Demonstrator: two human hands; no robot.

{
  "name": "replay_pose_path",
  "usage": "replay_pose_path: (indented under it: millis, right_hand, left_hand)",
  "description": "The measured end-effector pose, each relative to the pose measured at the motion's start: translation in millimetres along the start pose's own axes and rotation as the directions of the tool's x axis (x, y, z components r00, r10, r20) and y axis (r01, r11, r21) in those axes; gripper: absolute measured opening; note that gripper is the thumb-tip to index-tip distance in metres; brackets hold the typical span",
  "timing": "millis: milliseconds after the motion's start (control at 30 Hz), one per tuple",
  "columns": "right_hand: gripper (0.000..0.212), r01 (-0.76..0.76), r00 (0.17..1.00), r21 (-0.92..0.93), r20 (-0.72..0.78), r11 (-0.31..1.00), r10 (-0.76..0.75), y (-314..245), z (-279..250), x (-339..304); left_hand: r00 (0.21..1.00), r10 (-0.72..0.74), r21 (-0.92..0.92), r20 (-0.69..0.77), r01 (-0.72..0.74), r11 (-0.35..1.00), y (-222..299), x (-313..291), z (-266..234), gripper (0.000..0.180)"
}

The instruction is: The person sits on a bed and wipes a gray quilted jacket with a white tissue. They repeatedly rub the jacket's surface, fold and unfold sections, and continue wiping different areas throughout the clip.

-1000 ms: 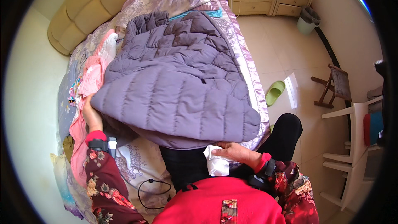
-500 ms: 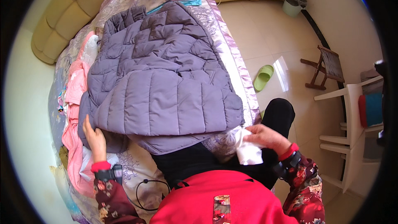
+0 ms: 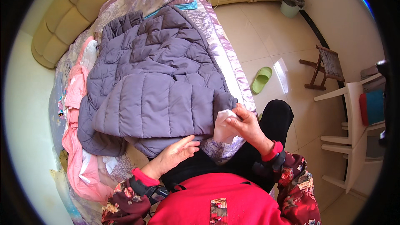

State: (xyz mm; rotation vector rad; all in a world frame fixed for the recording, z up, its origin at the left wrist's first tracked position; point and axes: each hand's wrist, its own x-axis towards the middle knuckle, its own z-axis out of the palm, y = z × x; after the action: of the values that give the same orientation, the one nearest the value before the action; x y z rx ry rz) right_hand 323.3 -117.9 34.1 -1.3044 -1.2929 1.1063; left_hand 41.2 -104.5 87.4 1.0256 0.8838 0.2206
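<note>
Bedroom: bed (image 3: 234, 77) with patterned sheet, tiled floor (image 3: 258, 31) alongside. Grey quilted garment (image 3: 156, 102) lies on bed, directly before person. Looks mostly spread out; far part not yet smooth, near right corner bunched. Left hand (image 3: 177, 155) by near edge, fingers extended, holding nothing; contact unclear. Right hand (image 3: 248, 128) at bunched corner, pinching white cloth (image 3: 224, 130); cannot tell whether garment is gripped too.

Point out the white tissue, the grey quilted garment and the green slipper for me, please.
White tissue (image 3: 224, 130): head view, on its hanging part.
Grey quilted garment (image 3: 154, 79): head view, on its quilted middle.
Green slipper (image 3: 261, 81): head view, around its middle.
</note>
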Motion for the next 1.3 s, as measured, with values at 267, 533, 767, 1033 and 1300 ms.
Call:
replay_pose_path:
  millis: [267,533,767,1033,1300]
  right_hand:
    - [0.014,-0.137,0.976,0.325,0.203,0.936,0.072,-34,-20,-23]
    - [0.012,-0.462,0.879,0.587,0.403,0.665,0.256,-24,-15,-41]
    - [0.024,-0.376,0.895,0.789,0.174,0.485,0.412,9,-34,-52]
    - [0.030,-0.028,0.988,0.601,-0.107,0.799,0.115,-36,-53,-21]
    - [0.019,0.185,0.979,-0.120,-0.063,0.975,-0.194,-11,38,-3]
  left_hand:
    - [0.981,-0.121,-0.290,0.154,0.162,0.943,10,63,25,0.083]
    - [0.971,0.040,-0.575,-0.237,-0.174,0.799,18,100,57,0.046]
    - [0.948,-0.011,-0.595,-0.317,-0.190,0.781,27,94,45,0.040]
    - [0.907,0.021,-0.430,-0.421,-0.220,0.876,15,93,55,0.042]
    - [0.894,0.122,-0.421,-0.430,-0.318,0.849,3,88,62,0.030]
